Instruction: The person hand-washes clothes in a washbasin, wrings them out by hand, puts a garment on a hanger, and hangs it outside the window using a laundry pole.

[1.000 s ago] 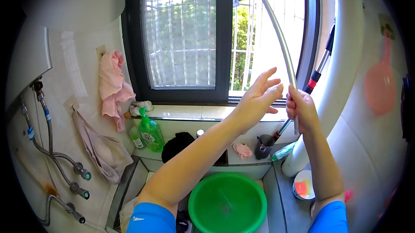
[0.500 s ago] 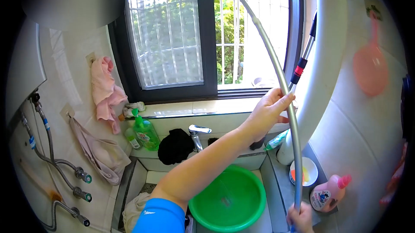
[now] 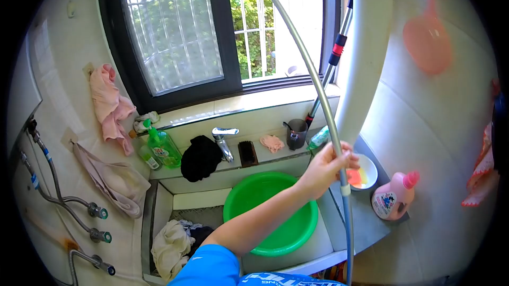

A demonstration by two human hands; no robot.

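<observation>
My left hand [image 3: 326, 170] is closed around a long silver pole [image 3: 309, 63], just above a pale collar on it. The pole looks bowed through the lens. Its top reaches the window opening at the upper edge, and its grey-blue lower end runs out of view at the bottom. My right hand is out of view. Under my left forearm sits a green basin [image 3: 298, 227] in the sink [image 3: 199, 200]. Close behind the hand is a white bowl [image 3: 373, 172] with orange and yellow things in it.
A pink bottle [image 3: 393, 197] stands on the right ledge. Along the back are a green soap bottle [image 3: 163, 147], black cloth [image 3: 201, 159], faucet [image 3: 224, 143], brush [image 3: 247, 153] and dark cup [image 3: 297, 134]. Light clothes [image 3: 172, 246] lie left of the basin. Another pole [image 3: 331, 63] leans by the window.
My left hand has moved down relative to the window and sits lower on the pole. My right hand, earlier on the pole's lower part, has left view. The camera has turned right and down.
</observation>
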